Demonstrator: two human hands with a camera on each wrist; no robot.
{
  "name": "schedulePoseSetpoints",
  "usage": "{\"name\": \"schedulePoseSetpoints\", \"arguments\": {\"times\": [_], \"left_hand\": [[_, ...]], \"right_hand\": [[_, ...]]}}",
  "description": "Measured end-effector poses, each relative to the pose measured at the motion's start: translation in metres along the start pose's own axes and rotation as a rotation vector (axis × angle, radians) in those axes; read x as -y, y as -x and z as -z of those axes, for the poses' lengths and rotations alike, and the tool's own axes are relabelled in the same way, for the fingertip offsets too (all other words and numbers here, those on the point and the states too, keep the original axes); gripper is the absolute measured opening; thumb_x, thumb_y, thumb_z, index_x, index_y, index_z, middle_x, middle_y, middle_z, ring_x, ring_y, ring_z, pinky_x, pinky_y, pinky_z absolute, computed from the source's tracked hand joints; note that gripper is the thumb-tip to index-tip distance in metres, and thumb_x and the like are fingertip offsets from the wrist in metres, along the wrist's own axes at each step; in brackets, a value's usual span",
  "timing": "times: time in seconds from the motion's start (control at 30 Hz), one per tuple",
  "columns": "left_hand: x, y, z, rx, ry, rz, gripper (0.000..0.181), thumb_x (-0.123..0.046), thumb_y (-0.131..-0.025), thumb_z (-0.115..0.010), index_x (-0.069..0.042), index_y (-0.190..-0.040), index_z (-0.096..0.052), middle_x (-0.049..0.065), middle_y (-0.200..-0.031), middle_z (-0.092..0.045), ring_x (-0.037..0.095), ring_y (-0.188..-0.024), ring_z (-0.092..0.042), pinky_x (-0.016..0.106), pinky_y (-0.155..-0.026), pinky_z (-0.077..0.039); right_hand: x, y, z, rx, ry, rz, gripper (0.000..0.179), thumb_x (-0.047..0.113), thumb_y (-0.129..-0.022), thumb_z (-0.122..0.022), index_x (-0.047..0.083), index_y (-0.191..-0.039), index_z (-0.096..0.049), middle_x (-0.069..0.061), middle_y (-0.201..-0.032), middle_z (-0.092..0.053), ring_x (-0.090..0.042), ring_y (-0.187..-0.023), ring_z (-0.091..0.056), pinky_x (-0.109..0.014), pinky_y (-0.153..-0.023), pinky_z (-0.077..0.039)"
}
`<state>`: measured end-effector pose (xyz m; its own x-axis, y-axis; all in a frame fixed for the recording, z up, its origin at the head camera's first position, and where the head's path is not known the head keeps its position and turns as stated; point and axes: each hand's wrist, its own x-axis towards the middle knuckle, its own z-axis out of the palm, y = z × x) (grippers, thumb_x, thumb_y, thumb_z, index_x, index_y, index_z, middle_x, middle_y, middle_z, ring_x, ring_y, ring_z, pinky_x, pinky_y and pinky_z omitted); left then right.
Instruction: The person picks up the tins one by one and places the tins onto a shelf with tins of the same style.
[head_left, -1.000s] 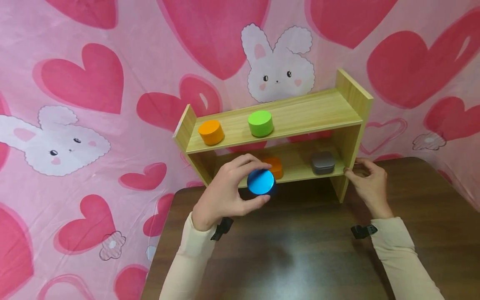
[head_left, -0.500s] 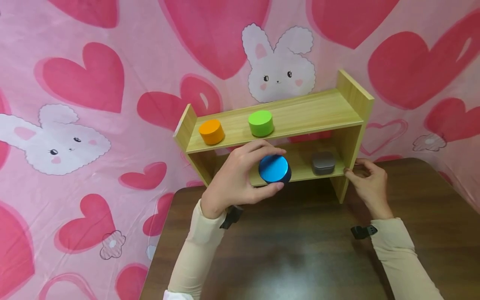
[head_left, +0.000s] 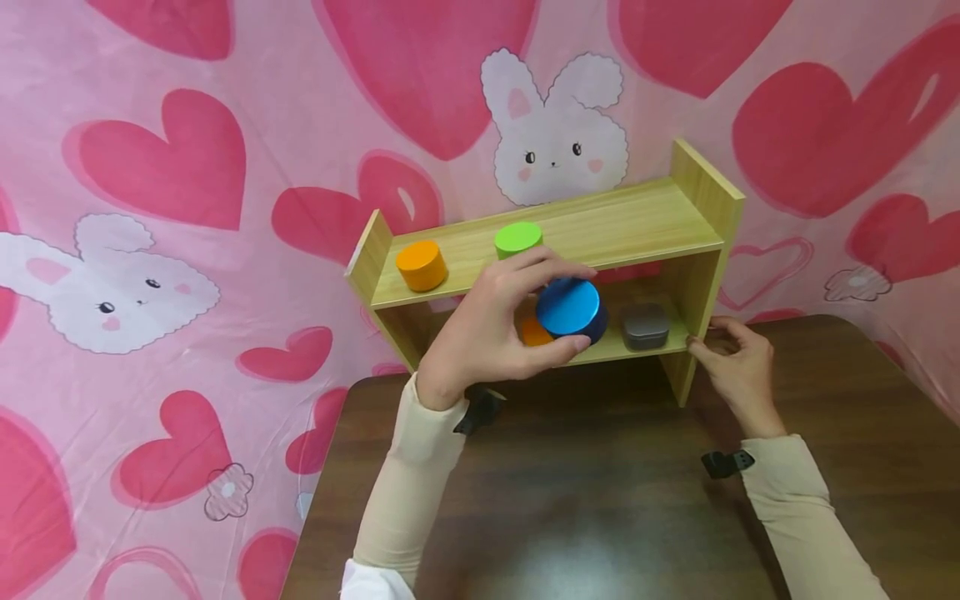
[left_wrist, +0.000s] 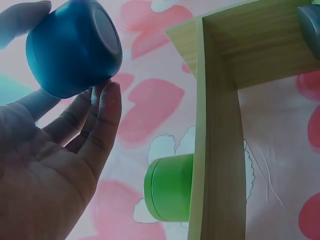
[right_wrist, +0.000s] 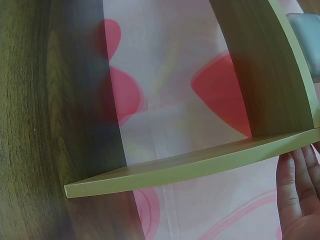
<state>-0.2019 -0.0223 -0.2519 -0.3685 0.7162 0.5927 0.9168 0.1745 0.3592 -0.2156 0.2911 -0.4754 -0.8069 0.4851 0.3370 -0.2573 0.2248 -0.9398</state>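
In the head view my left hand [head_left: 487, 329] holds a blue round tin [head_left: 567, 307] between thumb and fingers, in front of the two-level wooden shelf [head_left: 622, 218]. The left wrist view shows the tin [left_wrist: 75, 50] tilted in the fingers, away from the boards. Behind the hand, an orange tin [head_left: 535, 332] on the lower level is partly covered. A grey squarish tin [head_left: 645, 325] sits to its right. My right hand [head_left: 738, 371] grips the shelf's right side panel, thumb at the front edge; its fingers [right_wrist: 287, 182] touch the panel's outer face.
On the upper level stand an orange round tin [head_left: 422, 265] at the left and a green round tin [head_left: 517, 238], partly behind my left hand. The shelf stands on a dark wooden table [head_left: 600, 492], before a pink heart-patterned cloth [head_left: 300, 100].
My left hand has carried the blue tin up and to the right, closer to the shelf, and now overlaps the green tin in view. The right hand has stayed on the side panel.
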Motion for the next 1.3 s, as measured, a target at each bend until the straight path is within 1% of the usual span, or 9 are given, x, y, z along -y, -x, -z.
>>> {"name": "schedulePoseSetpoints", "arguments": {"times": [0.13,0.23,0.47,0.63,0.77,0.87,1.0,1.2,1.3], "left_hand": [[-0.001,-0.009,0.0,-0.018,-0.019,0.026,0.053,-0.026,-0.08,-0.087,-0.009,-0.127,-0.069,0.0,-0.118,-0.07,0.007,-0.107,-0.06,0.021,-0.086,-0.059],[-0.002,-0.014,0.0,-0.035,-0.054,0.051,0.054,-0.029,-0.081,-0.086,-0.009,-0.129,-0.069,0.001,-0.12,-0.07,0.008,-0.108,-0.06,0.021,-0.083,-0.058],[-0.004,-0.024,-0.002,-0.041,-0.07,0.06,0.055,-0.03,-0.082,-0.086,-0.009,-0.13,-0.069,0.003,-0.122,-0.07,0.009,-0.11,-0.062,0.019,-0.094,-0.056],[-0.007,-0.03,-0.002,-0.042,-0.099,0.095,0.057,-0.032,-0.082,-0.086,-0.01,-0.131,-0.069,0.002,-0.125,-0.07,0.009,-0.11,-0.062,0.017,-0.093,-0.055],[-0.01,-0.04,-0.002,-0.028,-0.077,0.14,0.058,-0.033,-0.082,-0.086,-0.011,-0.133,-0.068,0.002,-0.129,-0.069,0.009,-0.111,-0.06,0.016,-0.091,-0.056],[-0.01,-0.049,-0.004,-0.026,-0.073,0.132,0.057,-0.033,-0.084,-0.085,-0.01,-0.134,-0.068,0.002,-0.128,-0.069,0.008,-0.109,-0.06,0.015,-0.089,-0.055],[-0.009,-0.057,-0.007,-0.028,-0.118,0.093,0.055,-0.033,-0.085,-0.084,-0.009,-0.132,-0.069,0.003,-0.125,-0.07,0.009,-0.107,-0.061,0.014,-0.089,-0.053],[-0.006,-0.064,-0.011,-0.006,-0.168,0.114,0.057,-0.036,-0.085,-0.083,-0.009,-0.134,-0.068,0.004,-0.127,-0.07,0.011,-0.109,-0.062,0.013,-0.09,-0.052],[-0.006,-0.068,-0.012,-0.006,-0.186,0.125,0.058,-0.038,-0.086,-0.082,-0.009,-0.135,-0.068,0.004,-0.127,-0.07,0.011,-0.107,-0.062,0.013,-0.089,-0.052]], "right_hand": [[0.0,0.0,0.0,0.001,-0.004,-0.007,0.022,-0.007,-0.081,-0.075,0.009,-0.095,-0.073,0.028,-0.07,-0.067,0.013,-0.061,-0.065,-0.005,-0.061,-0.051],[0.0,-0.001,0.001,0.002,-0.003,-0.012,0.021,-0.006,-0.081,-0.075,0.008,-0.096,-0.072,0.028,-0.07,-0.067,0.013,-0.061,-0.065,-0.005,-0.061,-0.051],[0.001,0.001,-0.001,-0.001,0.034,0.005,0.019,-0.004,-0.081,-0.076,0.007,-0.096,-0.072,0.031,-0.07,-0.065,0.015,-0.062,-0.063,-0.004,-0.062,-0.05],[0.0,0.001,-0.002,0.004,0.019,0.002,0.023,-0.005,-0.081,-0.076,0.014,-0.093,-0.071,0.031,-0.07,-0.066,0.015,-0.064,-0.064,-0.004,-0.063,-0.051],[0.0,0.0,-0.001,-0.002,0.002,-0.007,0.021,-0.005,-0.081,-0.075,0.012,-0.093,-0.072,0.028,-0.07,-0.067,0.013,-0.062,-0.065,-0.004,-0.063,-0.051],[0.0,0.0,0.0,-0.006,-0.001,-0.019,0.02,-0.006,-0.081,-0.075,0.006,-0.096,-0.073,0.026,-0.07,-0.068,0.013,-0.063,-0.066,-0.004,-0.063,-0.051],[0.0,0.0,0.0,-0.008,0.014,-0.027,0.02,-0.005,-0.081,-0.076,0.004,-0.098,-0.073,0.027,-0.072,-0.068,0.013,-0.065,-0.066,-0.004,-0.064,-0.051],[-0.003,-0.001,0.0,-0.012,0.021,-0.035,0.021,-0.006,-0.081,-0.075,0.008,-0.097,-0.073,0.028,-0.071,-0.067,0.013,-0.065,-0.065,-0.004,-0.065,-0.051],[-0.002,-0.001,0.0,-0.013,0.023,-0.031,0.021,-0.006,-0.081,-0.075,0.008,-0.096,-0.073,0.029,-0.071,-0.066,0.014,-0.066,-0.065,-0.003,-0.065,-0.051]]}}
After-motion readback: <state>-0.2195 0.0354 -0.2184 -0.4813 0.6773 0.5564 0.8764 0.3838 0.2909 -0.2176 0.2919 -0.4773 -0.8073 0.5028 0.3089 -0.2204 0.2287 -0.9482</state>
